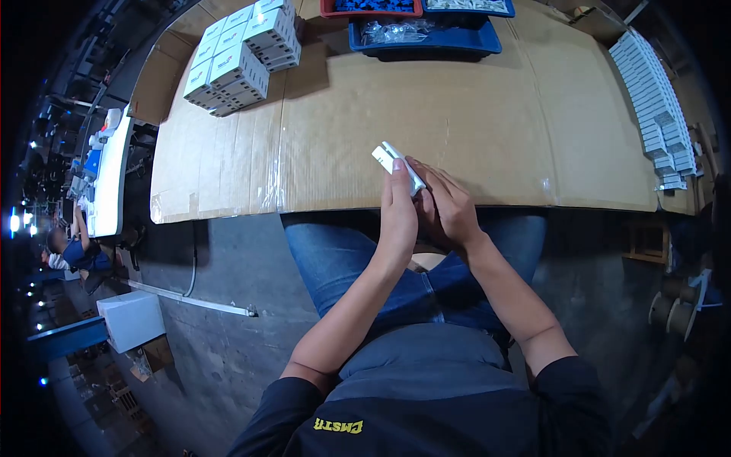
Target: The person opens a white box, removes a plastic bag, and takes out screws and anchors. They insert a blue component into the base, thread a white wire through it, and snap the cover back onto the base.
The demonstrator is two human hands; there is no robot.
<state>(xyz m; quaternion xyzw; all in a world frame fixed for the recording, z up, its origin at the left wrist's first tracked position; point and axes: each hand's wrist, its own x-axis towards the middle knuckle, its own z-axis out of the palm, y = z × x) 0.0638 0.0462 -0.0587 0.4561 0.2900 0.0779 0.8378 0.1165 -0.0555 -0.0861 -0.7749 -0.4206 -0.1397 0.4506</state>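
Note:
A small white box [386,158] is held up over the near edge of the cardboard-covered table [365,137]. My left hand [400,209] grips it, thumb lying along its upper face. On the other side, my right hand [449,204] is closed against the box's lower right end, its fingers bent together. A dark slit shows at the far end of the box. The undersides of both hands, and part of the box, are hidden.
White printed boxes [242,65] are stacked at the back left. Blue trays [426,52] and a red tray [371,14] with small parts stand at the back. Rows of slim white boxes [651,107] line the right edge. A person [84,247] sits at another table far left.

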